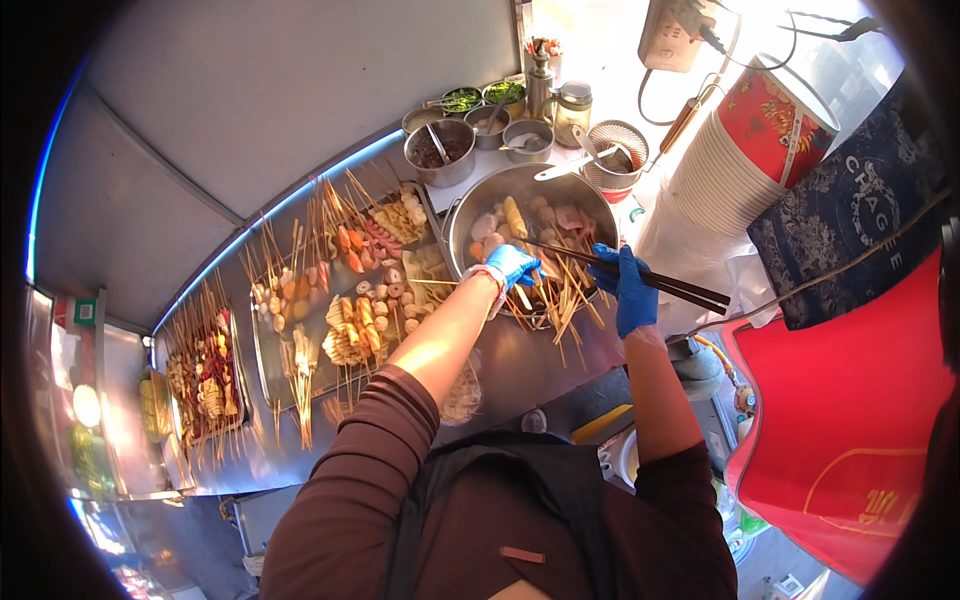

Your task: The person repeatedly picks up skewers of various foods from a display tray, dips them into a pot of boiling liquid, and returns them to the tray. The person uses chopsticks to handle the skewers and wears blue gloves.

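Observation:
A large round metal pot (pixel 480 196) holds broth with many skewered foods, their bamboo sticks (pixel 568 304) leaning over its near rim. My left hand (pixel 512 265), in a blue glove, is over the pot's near left part among the sticks; its fingers are bent, and one thin stick points left from beside it. Whether it grips a skewer is hard to tell. My right hand (pixel 627 281), also gloved in blue, holds long dark chopsticks (pixel 675 289) at the pot's right rim. Their tips reach over the food near a yellowish skewered roll (pixel 514 217).
Trays of skewers (pixel 259 360) (pixel 241 375) lie on the metal counter at the left. Behind the pot stand metal seasoning bowls (pixel 442 176), a glass jar (pixel 574 120) and a wire strainer (pixel 637 142). Stacked paper cups (pixel 731 184) rise at the right, beside a dark bag (pixel 847 202).

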Available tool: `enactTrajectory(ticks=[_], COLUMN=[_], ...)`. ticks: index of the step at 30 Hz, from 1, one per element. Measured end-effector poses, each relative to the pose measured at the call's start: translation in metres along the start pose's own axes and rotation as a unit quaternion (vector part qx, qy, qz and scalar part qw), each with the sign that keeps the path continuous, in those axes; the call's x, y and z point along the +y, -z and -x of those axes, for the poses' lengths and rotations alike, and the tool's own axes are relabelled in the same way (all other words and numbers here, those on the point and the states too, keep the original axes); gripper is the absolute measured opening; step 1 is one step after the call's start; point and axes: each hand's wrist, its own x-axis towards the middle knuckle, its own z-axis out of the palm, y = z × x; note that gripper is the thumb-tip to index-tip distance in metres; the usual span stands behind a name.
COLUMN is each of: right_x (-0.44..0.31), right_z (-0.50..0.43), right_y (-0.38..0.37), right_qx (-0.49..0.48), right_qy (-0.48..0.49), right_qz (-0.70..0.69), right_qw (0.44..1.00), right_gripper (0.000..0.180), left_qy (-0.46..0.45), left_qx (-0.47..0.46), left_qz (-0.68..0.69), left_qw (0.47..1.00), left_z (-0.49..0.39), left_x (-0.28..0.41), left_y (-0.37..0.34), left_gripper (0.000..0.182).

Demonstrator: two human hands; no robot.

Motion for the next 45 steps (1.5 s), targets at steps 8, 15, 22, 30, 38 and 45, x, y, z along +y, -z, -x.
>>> enactTrajectory(ticks=[8,15,22,30,38,45], right_x=[-0.028,-0.019,0.005,-0.031,-0.020,0.008], right_z=[0.037,0.029,0.029,0.057,0.056,0.027], right_y=[0.025,0.019,0.024,0.020,0.016,0.020], right_qx=[-0.056,-0.093,0.040,-0.034,-0.117,0.025], right_qy=[-0.005,-0.035,-0.027,-0.002,-0.074,-0.060], right_qz=[0.097,0.164,-0.010,0.109,0.147,-0.005], right_qw=[0.994,0.981,0.999,0.993,0.979,0.998], right_gripper=[0.032,0.032,0.038,0.033,0.029,0.034], left_qy=[0.130,0.095,0.136,0.092,0.018,-0.007], left_qx=[-0.030,-0.013,-0.021,-0.016,-0.028,0.018], left_qz=[-0.132,-0.098,-0.060,-0.081,0.061,0.090], left_qw=[0.982,0.991,0.989,0.992,0.998,0.996], left_z=[0.057,0.067,0.072,0.069,0.118,0.129], left_x=[0.014,0.001,0.004,-0.004,-0.008,-0.009], left_y=[-0.004,0.001,-0.010,0.002,0.001,-0.002], left_gripper=[0.014,0.032,0.024,0.021,0.026,0.028])
